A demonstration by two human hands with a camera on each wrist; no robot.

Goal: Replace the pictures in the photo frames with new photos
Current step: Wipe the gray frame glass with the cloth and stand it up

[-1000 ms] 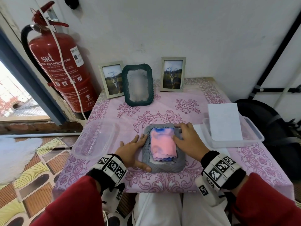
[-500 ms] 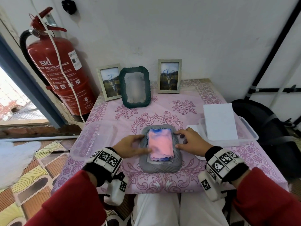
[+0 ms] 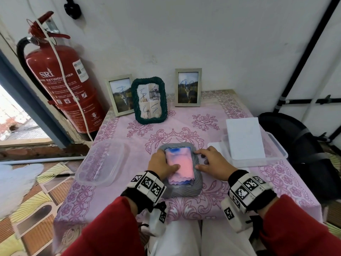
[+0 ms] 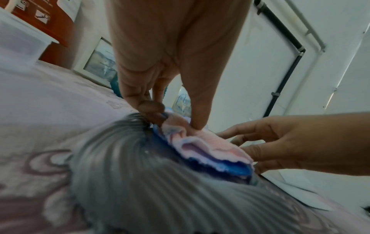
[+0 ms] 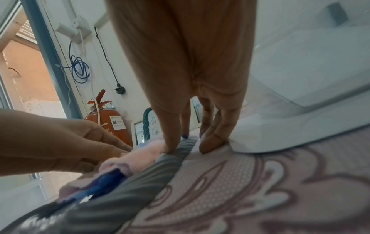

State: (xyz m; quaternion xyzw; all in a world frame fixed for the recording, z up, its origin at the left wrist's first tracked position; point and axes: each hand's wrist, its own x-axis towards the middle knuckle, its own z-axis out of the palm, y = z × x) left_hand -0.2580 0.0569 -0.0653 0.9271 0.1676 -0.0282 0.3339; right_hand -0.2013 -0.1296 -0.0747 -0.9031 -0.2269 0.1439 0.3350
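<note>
A grey ribbed photo frame [image 3: 181, 189] is laid flat on the worktop [image 3: 208, 130], near its front edge, directly before the person. A pink and blue cloth [image 3: 180, 164] is folded over the centre of the frame; its scalloped edge is directed toward the person.

The left hand [image 3: 160, 164] is placed on the left side of the frame. In the left wrist view, the cloth is pinched between the thumb and the curled fingers [image 4: 152, 109], and a fold of it is raised at that edge. The right hand [image 3: 212, 163] is set at the right side of the frame with the fingers spread and straight. In the right wrist view, the thumb is pressed against the frame's right border beside the cloth, while other fingertips [image 5: 210, 145] are rested on the tablecloth just beside the frame. Nothing is gripped by the right hand.

At the back of the worktop, three frames are stood upright against the wall: a pale frame [image 3: 120, 96] at the left, a dark green frame [image 3: 149, 99] just beside it, and a second pale frame [image 3: 188, 87] apart to the right. A clear plastic container [image 3: 100, 163] is located left of the grey frame. A second clear container [image 3: 275, 150], with white sheets [image 3: 244, 138] resting in it, is located to the right. A red fire extinguisher [image 3: 60, 80] is mounted by the wall at the left.
</note>
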